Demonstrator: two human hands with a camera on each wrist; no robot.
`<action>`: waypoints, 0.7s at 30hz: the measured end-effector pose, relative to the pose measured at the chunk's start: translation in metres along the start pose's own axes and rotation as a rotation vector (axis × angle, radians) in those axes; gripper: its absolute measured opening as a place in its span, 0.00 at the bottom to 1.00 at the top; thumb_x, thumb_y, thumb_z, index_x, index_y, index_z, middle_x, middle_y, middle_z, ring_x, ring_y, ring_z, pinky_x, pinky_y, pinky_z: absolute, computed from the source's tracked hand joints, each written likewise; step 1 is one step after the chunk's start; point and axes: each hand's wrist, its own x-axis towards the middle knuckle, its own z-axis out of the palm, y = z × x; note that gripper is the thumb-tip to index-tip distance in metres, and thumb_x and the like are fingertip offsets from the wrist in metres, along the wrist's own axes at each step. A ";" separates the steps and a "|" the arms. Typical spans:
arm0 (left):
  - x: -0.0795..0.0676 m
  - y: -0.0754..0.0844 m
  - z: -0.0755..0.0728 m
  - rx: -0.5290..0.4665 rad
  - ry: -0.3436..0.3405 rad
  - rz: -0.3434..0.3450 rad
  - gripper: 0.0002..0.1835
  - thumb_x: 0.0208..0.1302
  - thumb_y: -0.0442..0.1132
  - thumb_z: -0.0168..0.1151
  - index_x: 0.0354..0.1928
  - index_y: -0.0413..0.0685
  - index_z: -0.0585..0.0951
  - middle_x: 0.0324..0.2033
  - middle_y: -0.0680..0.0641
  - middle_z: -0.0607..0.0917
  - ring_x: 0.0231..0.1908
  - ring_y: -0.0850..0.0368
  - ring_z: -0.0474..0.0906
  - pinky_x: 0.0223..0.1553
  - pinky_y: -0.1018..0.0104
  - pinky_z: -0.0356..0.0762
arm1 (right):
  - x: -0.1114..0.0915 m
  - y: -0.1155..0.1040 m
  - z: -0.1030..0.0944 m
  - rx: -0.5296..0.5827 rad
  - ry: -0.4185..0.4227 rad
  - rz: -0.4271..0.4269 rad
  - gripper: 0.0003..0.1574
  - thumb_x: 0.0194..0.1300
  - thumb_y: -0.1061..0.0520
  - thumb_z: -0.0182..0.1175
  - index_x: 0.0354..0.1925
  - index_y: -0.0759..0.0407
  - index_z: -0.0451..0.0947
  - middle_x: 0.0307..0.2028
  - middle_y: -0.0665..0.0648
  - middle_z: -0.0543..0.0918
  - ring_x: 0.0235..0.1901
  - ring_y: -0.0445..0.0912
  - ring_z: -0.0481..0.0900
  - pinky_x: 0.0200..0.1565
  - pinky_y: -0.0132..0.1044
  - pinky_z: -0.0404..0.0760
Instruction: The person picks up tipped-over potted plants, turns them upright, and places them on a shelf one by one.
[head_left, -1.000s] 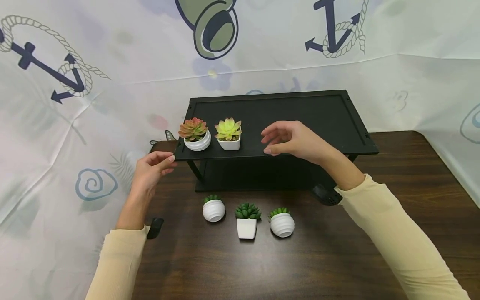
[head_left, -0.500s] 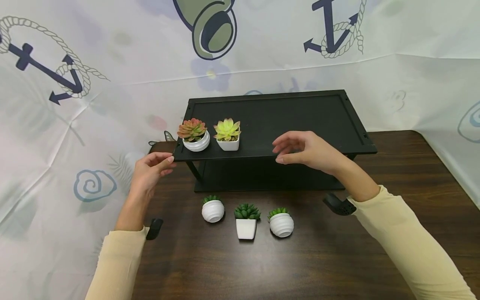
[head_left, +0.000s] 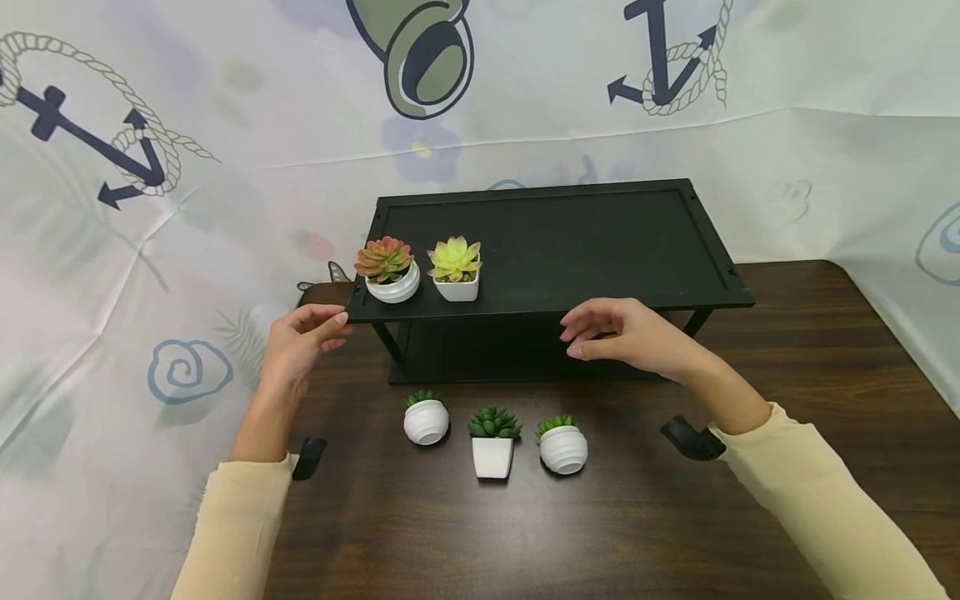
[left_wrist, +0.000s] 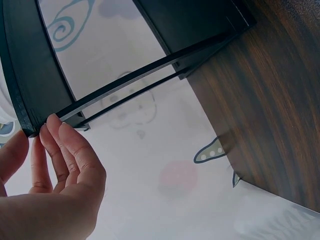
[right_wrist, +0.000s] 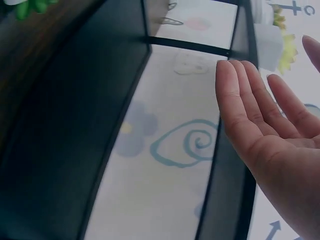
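Note:
My left hand [head_left: 303, 337] pinches the front left corner of a two-tier black shelf [head_left: 570, 250] between thumb and fingertips; the left wrist view shows the fingers [left_wrist: 77, 150] at that corner. In front of the shelf's front edge my right hand [head_left: 622, 337] hovers with relaxed fingers and holds nothing. On the top tier, at the left, stand a reddish succulent [head_left: 386, 268] in a round white pot and a yellow-green succulent [head_left: 455, 268] in a square white pot.
Three green succulents are on the dark wooden table [head_left: 420, 533] before the shelf: a round-potted one [head_left: 426, 421], a square-potted one [head_left: 493, 446] and another round-potted one [head_left: 563, 448]. A patterned white cloth [head_left: 525, 75] hangs behind.
My right hand has moved down, toward me and a little right, from above the top tier to before its front edge. My left hand keeps its place at the corner.

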 end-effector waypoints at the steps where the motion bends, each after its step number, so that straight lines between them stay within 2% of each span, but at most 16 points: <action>1: 0.000 0.000 0.000 -0.001 0.000 0.000 0.15 0.58 0.40 0.63 0.43 0.39 0.76 0.33 0.53 0.78 0.33 0.62 0.80 0.36 0.73 0.78 | -0.001 0.003 0.001 0.011 -0.006 0.006 0.23 0.57 0.59 0.64 0.50 0.65 0.72 0.42 0.60 0.79 0.42 0.50 0.79 0.43 0.38 0.78; 9: 0.000 0.000 0.001 -0.006 0.001 0.000 0.14 0.58 0.39 0.63 0.43 0.39 0.76 0.32 0.53 0.79 0.32 0.63 0.80 0.38 0.71 0.78 | -0.009 0.037 0.014 0.095 -0.041 0.055 0.22 0.59 0.61 0.62 0.50 0.70 0.70 0.42 0.63 0.78 0.41 0.50 0.79 0.43 0.39 0.79; 13: 0.000 0.000 0.001 -0.009 -0.001 0.004 0.14 0.59 0.39 0.63 0.44 0.38 0.76 0.33 0.52 0.79 0.32 0.63 0.80 0.37 0.72 0.78 | -0.014 0.055 0.021 0.158 -0.059 0.090 0.23 0.60 0.62 0.60 0.50 0.73 0.69 0.43 0.67 0.78 0.41 0.49 0.80 0.44 0.44 0.78; 18: -0.001 0.000 0.001 -0.017 -0.002 0.005 0.15 0.58 0.39 0.63 0.44 0.37 0.76 0.33 0.52 0.78 0.31 0.63 0.80 0.37 0.73 0.78 | -0.018 0.071 0.028 0.165 -0.067 0.118 0.23 0.61 0.60 0.60 0.50 0.74 0.69 0.43 0.68 0.78 0.41 0.48 0.80 0.43 0.49 0.78; 21: 0.000 0.000 0.001 -0.022 -0.002 0.006 0.15 0.58 0.39 0.63 0.44 0.37 0.76 0.33 0.53 0.79 0.32 0.62 0.80 0.37 0.72 0.78 | -0.021 0.078 0.031 0.160 -0.064 0.133 0.23 0.61 0.58 0.60 0.49 0.73 0.69 0.43 0.66 0.78 0.42 0.51 0.80 0.43 0.50 0.78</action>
